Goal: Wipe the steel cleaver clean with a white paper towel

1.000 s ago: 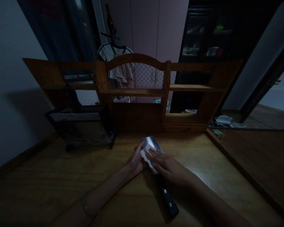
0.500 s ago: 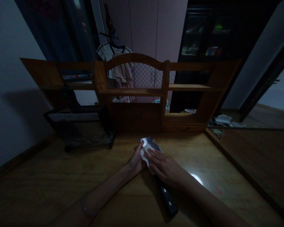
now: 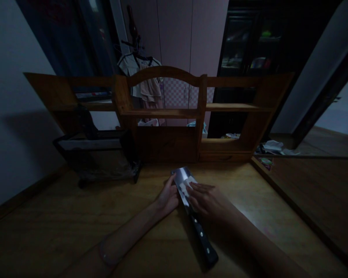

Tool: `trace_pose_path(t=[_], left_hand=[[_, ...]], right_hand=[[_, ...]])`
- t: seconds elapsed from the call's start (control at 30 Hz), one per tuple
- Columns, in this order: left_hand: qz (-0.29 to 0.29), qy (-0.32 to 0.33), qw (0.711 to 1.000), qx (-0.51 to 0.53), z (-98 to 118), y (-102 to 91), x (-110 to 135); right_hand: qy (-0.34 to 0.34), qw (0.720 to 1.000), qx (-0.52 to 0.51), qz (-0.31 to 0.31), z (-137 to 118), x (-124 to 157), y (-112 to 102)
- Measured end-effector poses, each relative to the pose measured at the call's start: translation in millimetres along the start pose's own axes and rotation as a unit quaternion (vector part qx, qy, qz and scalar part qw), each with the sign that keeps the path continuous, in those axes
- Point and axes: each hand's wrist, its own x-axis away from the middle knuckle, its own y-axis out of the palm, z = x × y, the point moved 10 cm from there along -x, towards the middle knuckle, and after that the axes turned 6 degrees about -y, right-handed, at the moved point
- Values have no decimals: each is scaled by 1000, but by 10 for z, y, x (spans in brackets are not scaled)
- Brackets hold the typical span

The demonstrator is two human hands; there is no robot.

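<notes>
A kitchen cleaver [image 3: 180, 176] with a broad shiny blade and a black riveted handle [image 3: 203, 241] is held tilted above the wooden table. My left hand [image 3: 168, 196] grips the blade along its left edge, thumb near the far corner and fingers underneath. Over the blade lies my right hand [image 3: 207, 199], its fingers pressing a white tissue [image 3: 186, 185] flat against the metal. Part of the tissue is hidden under those fingers. The handle points back toward me, and neither hand is on it.
At the table's [image 3: 124, 235] back stands a wooden shelf unit [image 3: 168, 113] with a small drawer. A dark-framed box-like object [image 3: 101, 158] stands at the left, near the wall. A raised wooden edge [image 3: 295, 208] runs along the right side.
My right hand has slid the tissue rightward across the blade, baring more of its left side. My left hand keeps its place at the edge.
</notes>
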Motion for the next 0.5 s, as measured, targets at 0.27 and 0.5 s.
trace_pose_path(t=[0.27, 0.5], left_hand=[[-1, 1, 1000, 9, -4, -12, -1], [18, 7, 1000, 8, 7, -29, 10]], right_hand=[[68, 998, -1, 11, 339, 71, 68], [49, 996, -23, 64, 274, 37, 27]])
